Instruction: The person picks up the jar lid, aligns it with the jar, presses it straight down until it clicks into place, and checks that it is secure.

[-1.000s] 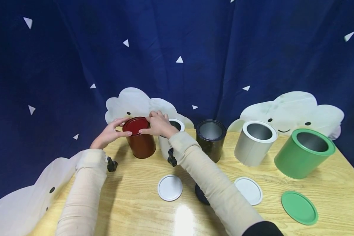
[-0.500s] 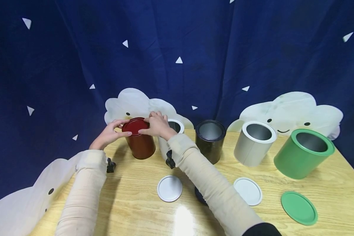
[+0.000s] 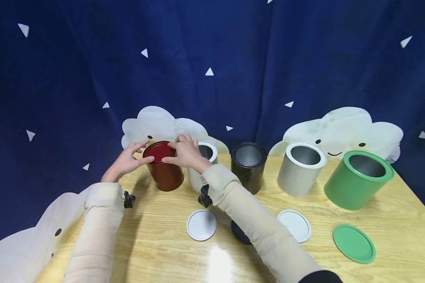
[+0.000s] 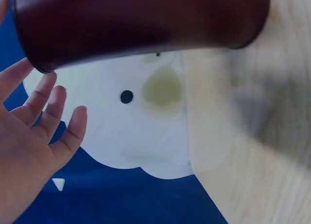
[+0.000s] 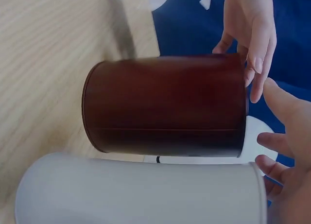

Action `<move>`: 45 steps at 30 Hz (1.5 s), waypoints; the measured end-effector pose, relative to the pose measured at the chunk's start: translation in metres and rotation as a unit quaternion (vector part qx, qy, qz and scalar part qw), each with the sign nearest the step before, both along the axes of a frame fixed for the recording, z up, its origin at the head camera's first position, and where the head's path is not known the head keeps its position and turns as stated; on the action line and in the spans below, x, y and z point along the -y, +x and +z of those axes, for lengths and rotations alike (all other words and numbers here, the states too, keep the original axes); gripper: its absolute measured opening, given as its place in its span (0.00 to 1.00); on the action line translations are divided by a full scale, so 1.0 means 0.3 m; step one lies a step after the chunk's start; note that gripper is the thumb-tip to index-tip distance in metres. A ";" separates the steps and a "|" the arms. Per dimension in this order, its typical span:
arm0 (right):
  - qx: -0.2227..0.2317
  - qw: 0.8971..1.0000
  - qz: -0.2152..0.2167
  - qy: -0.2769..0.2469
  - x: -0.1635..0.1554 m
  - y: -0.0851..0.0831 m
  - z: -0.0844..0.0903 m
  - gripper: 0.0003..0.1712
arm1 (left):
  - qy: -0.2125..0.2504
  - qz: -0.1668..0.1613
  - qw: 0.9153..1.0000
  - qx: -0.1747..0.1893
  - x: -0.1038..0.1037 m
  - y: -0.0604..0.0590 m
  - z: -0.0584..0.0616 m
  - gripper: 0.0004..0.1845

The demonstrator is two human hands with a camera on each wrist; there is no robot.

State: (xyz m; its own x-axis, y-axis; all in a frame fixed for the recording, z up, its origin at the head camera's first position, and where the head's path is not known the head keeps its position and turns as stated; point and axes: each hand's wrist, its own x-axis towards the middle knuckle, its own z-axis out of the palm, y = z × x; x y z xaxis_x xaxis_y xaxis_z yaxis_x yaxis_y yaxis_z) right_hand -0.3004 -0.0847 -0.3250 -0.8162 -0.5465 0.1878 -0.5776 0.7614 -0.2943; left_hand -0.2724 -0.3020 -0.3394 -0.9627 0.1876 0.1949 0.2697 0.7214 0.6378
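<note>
A dark red can (image 3: 166, 177) stands upright at the left end of a row, and its red lid (image 3: 158, 151) covers the top. My left hand (image 3: 126, 160) is at the lid's left side; in the left wrist view its fingers (image 4: 68, 144) are loosely spread beside the can's rim. From the right, my right hand (image 3: 187, 152) reaches over a white can (image 3: 195, 179), with its thumb near the red lid. The right wrist view has that hand's fingers (image 5: 274, 144) slightly apart from the red can. Contact of the fingertips with the lid is hard to tell.
Further right stand an open black can (image 3: 248, 171), a second open white can (image 3: 299, 177) and an open green can (image 3: 354, 188). In front of them lie a white lid (image 3: 201, 225), a partly hidden black lid (image 3: 238, 232), another white lid (image 3: 294, 225) and a green lid (image 3: 354, 243).
Both hands have loosened a little, and the left hand has drawn slightly to the left off the lid's edge. The whole head view has shifted slightly; the cans and lids stay in place.
</note>
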 end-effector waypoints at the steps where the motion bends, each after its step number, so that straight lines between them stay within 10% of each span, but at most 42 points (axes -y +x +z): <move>1: 0.000 1.000 0.003 -0.008 -0.007 0.008 0.001 0.35 | 0.004 0.002 1.000 -0.015 -0.003 0.004 -0.001 0.34; 11: 0.005 0.994 0.074 -0.078 -0.077 0.102 0.017 0.32 | 0.006 -0.007 0.987 -0.163 -0.050 0.119 -0.023 0.28; 26: -0.009 0.980 0.108 -0.166 -0.193 0.225 -0.024 0.30 | 0.028 -0.057 0.975 -0.213 -0.106 0.295 -0.080 0.33; 33: -0.017 0.979 0.104 -0.177 -0.263 0.263 -0.073 0.28 | 0.035 -0.085 0.969 -0.231 -0.208 0.371 -0.007 0.34; 37: -0.029 0.977 0.104 -0.182 -0.305 0.280 -0.093 0.28 | 0.036 -0.104 0.967 -0.230 -0.240 0.374 -0.003 0.35; 45: -0.046 0.978 0.104 -0.177 -0.384 0.313 -0.114 0.29 | 0.017 -0.126 0.976 -0.176 -0.232 0.305 -0.126 0.43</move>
